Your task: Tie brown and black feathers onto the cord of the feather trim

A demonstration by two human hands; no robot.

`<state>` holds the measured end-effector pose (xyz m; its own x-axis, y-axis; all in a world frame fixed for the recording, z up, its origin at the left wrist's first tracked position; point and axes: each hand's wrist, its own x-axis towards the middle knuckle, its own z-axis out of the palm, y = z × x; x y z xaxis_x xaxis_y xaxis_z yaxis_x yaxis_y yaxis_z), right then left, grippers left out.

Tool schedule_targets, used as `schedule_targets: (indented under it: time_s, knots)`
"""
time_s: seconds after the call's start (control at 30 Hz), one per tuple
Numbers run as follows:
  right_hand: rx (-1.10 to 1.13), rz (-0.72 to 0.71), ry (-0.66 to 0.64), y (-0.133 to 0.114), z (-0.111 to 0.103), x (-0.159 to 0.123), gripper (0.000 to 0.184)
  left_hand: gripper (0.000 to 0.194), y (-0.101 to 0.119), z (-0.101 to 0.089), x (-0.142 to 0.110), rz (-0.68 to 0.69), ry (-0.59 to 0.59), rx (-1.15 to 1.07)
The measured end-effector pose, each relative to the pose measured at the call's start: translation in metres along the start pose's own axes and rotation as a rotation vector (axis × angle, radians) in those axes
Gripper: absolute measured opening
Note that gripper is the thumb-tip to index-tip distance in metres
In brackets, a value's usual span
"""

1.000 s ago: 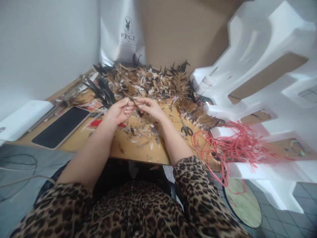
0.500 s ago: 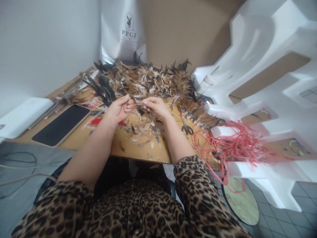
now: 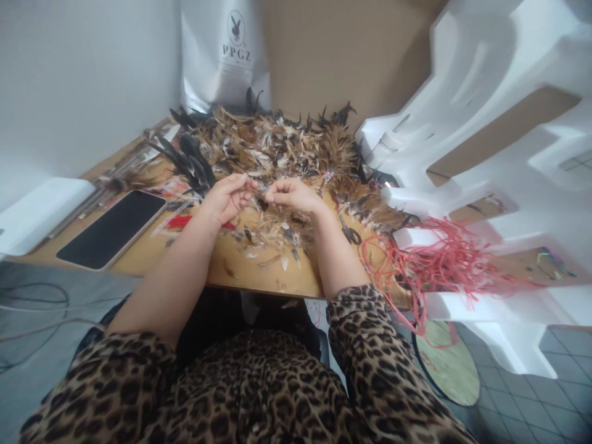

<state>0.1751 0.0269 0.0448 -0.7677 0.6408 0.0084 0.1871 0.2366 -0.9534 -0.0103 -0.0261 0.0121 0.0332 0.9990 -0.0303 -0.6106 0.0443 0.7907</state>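
Note:
Over the near edge of a feather pile (image 3: 277, 142), my left hand (image 3: 230, 198) and my right hand (image 3: 296, 195) are close together with a small gap between them. The left fingers are curled, thumb and forefinger together in a pinch. On the right, thumb and fingertips are pressed together, pointing at the left hand. Something thin and small seems to lie between the fingertips, too blurred to name. Loose brown and white feather bits (image 3: 277, 234) are scattered on the table (image 3: 259, 277) below my hands.
A phone (image 3: 113, 228) lies at the left, near a white box (image 3: 44, 213). Scissors (image 3: 350, 231) rest right of my right forearm. Tangled red strings (image 3: 444, 265) hang over white foam (image 3: 490, 308). A silver bag (image 3: 222, 74) stands behind the feathers.
My hands remain close together; the right fingers have closed in a little and the wrist has shifted slightly right. The reddish strand visible between them earlier no longer shows clearly. The view has shifted slightly.

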Motion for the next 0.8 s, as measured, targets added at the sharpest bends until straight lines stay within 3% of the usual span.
schedule_targets:
  time_s: [0.17, 0.23, 0.33, 0.43, 0.5, 0.67, 0.8]
  knots:
    - [-0.201, 0.226, -0.284, -0.011, -0.015, -0.027, 0.029, 0.014, 0.005, -0.005, 0.005, 0.018, 0.145, -0.169]
    - [-0.306, 0.289, -0.309, -0.013, -0.019, -0.034, 0.031, 0.014, 0.007, -0.006, 0.006, 0.015, 0.168, -0.225]
    - [-0.404, 0.261, -0.125, -0.009, -0.021, -0.034, 0.027, 0.013, 0.008, -0.008, 0.007, 0.006, 0.183, -0.269]
    - [-0.546, 0.123, 0.136, -0.002, -0.018, -0.018, 0.02, 0.012, 0.007, -0.008, 0.007, -0.002, 0.191, -0.266]
    - [-0.696, 0.057, 0.224, 0.003, -0.014, -0.004, 0.018, 0.012, 0.005, -0.009, 0.007, -0.007, 0.193, -0.249]
    - [-1.074, 0.097, 0.35, 0.012, -0.004, 0.02, 0.032, 0.01, 0.001, -0.013, 0.009, -0.03, 0.171, -0.191]
    - [-1.221, 0.14, 0.324, 0.017, -0.001, 0.027, 0.038, 0.012, -0.002, -0.013, 0.01, -0.023, 0.15, -0.129]
